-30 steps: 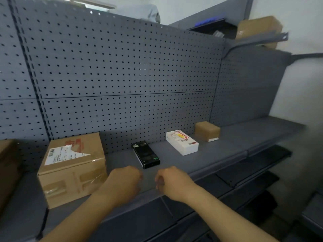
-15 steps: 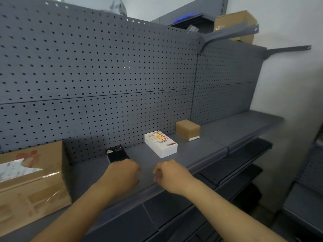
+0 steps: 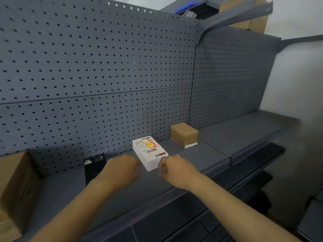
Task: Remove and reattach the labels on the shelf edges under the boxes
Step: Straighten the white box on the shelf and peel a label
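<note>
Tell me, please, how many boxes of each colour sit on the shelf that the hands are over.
Brown cardboard: 2, the large box at the left edge and the small box
White: 1, the labelled box
Black: 1, the flat box
Total: 4

Grey metal shelf (image 3: 236, 137) against pegboard. On it, left to right: large cardboard box (image 3: 15, 189) at edge of view, black box (image 3: 93, 165), white labelled box (image 3: 150, 152), small brown box (image 3: 184, 134).
</note>
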Motion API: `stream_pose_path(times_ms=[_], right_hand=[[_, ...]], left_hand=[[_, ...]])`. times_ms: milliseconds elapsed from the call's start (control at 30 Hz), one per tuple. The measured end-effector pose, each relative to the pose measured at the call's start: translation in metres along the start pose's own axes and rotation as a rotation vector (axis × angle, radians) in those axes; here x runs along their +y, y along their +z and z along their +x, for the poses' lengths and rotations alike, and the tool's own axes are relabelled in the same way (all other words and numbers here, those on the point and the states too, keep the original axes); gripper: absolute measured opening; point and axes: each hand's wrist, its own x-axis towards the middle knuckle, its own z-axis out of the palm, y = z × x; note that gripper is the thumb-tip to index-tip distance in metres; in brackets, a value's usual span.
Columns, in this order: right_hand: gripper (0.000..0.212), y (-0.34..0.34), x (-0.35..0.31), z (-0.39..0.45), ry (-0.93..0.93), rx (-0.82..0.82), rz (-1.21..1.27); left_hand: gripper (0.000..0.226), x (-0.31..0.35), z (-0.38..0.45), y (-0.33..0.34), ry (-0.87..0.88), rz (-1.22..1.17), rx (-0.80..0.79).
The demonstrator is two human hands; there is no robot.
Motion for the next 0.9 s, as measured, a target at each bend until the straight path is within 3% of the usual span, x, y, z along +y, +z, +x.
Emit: stream_pose_path(times_ms=[600, 900], right_hand=[[0.023, 0.007, 0.048, 0.173, 0.017, -0.039, 0.017], [0.067, 0.032, 0.067, 0.236, 0.138, -0.162, 0.071]], left_hand=[[0.032, -0.046, 0.148, 0.011, -0.115, 0.032, -0.019], [0.014, -0.051, 0.175, 0.026, -0.226, -0.037, -0.076]])
